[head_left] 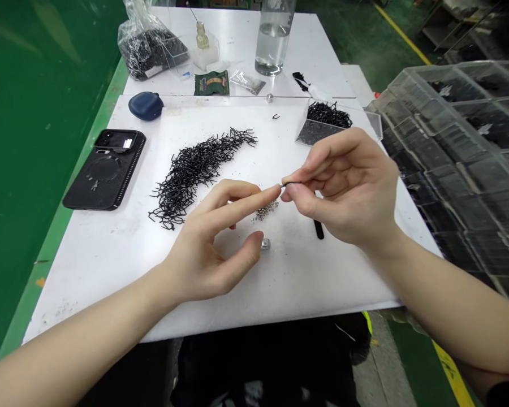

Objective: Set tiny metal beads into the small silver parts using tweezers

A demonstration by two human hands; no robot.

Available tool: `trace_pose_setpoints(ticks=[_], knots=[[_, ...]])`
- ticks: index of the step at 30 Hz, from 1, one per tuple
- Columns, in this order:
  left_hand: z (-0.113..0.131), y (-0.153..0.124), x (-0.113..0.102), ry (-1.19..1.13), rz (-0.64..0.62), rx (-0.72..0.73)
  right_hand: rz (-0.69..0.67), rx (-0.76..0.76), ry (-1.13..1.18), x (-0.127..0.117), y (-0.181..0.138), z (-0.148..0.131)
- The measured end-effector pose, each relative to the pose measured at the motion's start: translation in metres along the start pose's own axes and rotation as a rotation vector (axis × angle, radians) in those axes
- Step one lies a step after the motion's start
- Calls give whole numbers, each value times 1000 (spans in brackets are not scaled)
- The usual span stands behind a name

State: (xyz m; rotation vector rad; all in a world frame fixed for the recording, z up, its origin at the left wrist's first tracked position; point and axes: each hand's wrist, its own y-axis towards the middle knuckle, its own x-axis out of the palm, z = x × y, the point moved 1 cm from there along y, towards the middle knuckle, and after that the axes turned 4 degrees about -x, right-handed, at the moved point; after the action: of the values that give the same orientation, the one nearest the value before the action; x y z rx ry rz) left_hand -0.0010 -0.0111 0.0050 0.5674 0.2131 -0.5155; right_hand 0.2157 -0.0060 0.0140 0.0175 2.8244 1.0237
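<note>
My right hand point(348, 186) hovers over the white table point(110, 254), its thumb and forefinger pinched on a thin black wire piece point(292, 183) with a pale tip. My left hand point(214, 243) is just left of it, fingers apart, with the forefinger stretched out so that its tip touches the pale tip. A long heap of black wire clips point(195, 169) lies behind my left hand. A small pile of tiny grey bits point(266, 210) and a little silver nut point(265, 244) lie below the fingers. A black stick point(318, 229) pokes out under my right hand.
A black phone point(106, 169) and a dark blue case point(146, 105) lie at the left. A clear tray of black clips point(326, 118) sits at the back right. Farther back are a bag of clips point(146, 48), a green packet point(212, 83) and a water bottle point(274, 37). Clear compartment boxes point(462, 147) stand at the right.
</note>
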Motion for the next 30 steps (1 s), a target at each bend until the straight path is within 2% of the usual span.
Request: trace_pose_setpoints(ticks=[11,23,30], knots=[[-2,0,-2,-13,-22,28,-28,-29,-42,-3,0,0],[-1,1,-4,-71,-20,18,-70,16,-59,-4,0,-6],[-2,1,-4,-39,-43,-4,-45,-19,-73,-5,2,-3]])
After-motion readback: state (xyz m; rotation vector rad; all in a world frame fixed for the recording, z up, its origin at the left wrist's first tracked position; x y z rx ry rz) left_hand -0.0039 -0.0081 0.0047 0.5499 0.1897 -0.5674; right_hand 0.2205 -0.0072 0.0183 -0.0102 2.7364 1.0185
